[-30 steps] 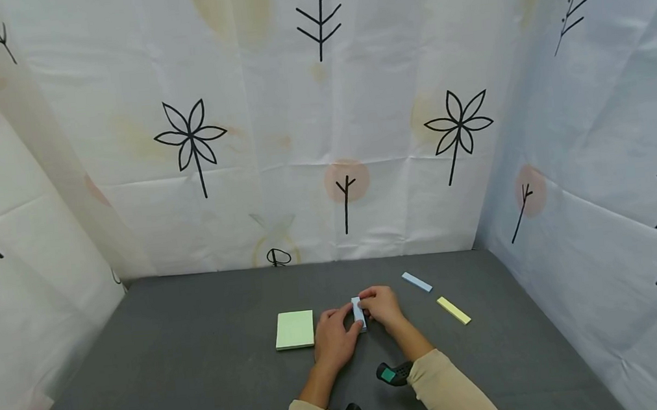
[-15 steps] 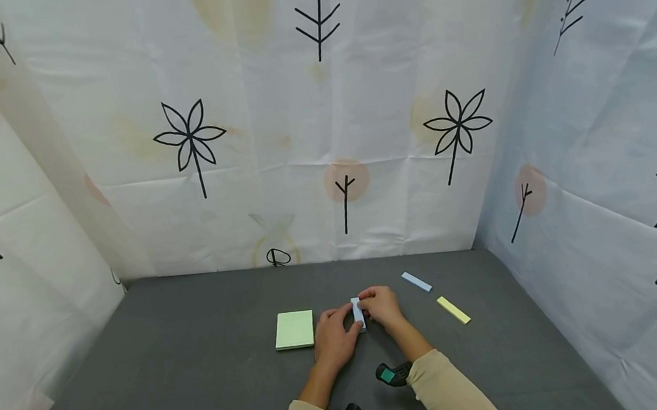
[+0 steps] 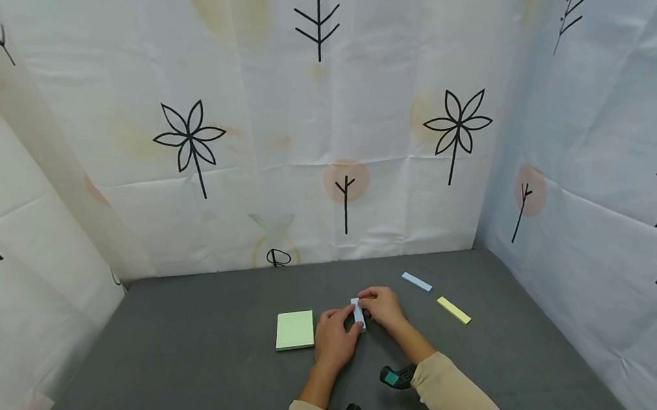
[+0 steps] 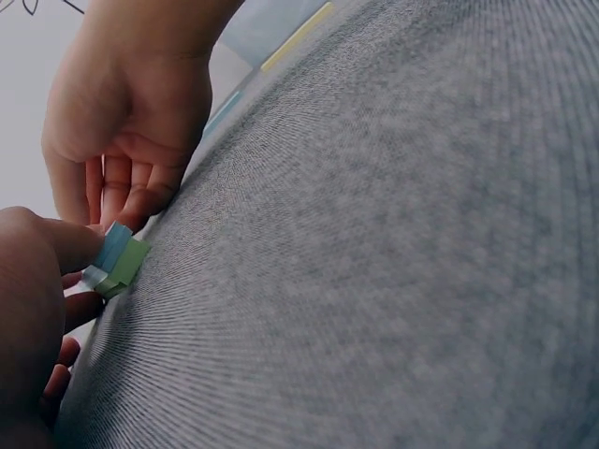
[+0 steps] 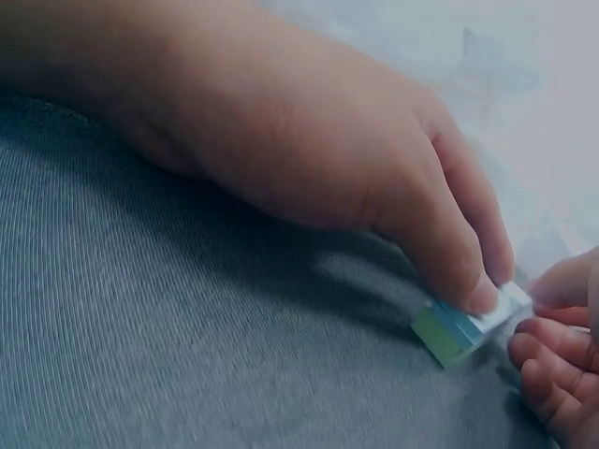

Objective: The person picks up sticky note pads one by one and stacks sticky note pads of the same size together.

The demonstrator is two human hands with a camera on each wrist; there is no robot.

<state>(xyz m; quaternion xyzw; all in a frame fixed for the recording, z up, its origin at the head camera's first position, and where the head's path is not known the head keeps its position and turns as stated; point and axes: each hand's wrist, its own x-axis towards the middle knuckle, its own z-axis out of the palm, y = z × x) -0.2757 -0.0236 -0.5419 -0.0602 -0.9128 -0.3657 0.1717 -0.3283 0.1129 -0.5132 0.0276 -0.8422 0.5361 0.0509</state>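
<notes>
In the head view a narrow light-blue sticky note pad [image 3: 358,316] lies on the grey table between both hands. The wrist views show a green strip [image 4: 131,266] of similar size directly beneath it, the two stacked. My left hand [image 3: 333,340] holds the stack from its left side, with thumb and index finger at opposite ends. At the far end, the thumb and index finger of my right hand [image 3: 383,306] pinch the blue pad; in the right wrist view the thumb [image 5: 482,295] presses on its top. Fingers cover part of the stack.
To the left sits a square pale-green sticky note pad [image 3: 294,330]. Right of the hands lie a separate light-blue strip [image 3: 416,281] and a yellow strip [image 3: 454,310]. Patterned cloth walls [image 3: 271,216] border the table at the back and sides.
The right wrist and sleeve have shifted slightly to the right. Both hands keep their hold on the blue pad, which stays in about the same place.
</notes>
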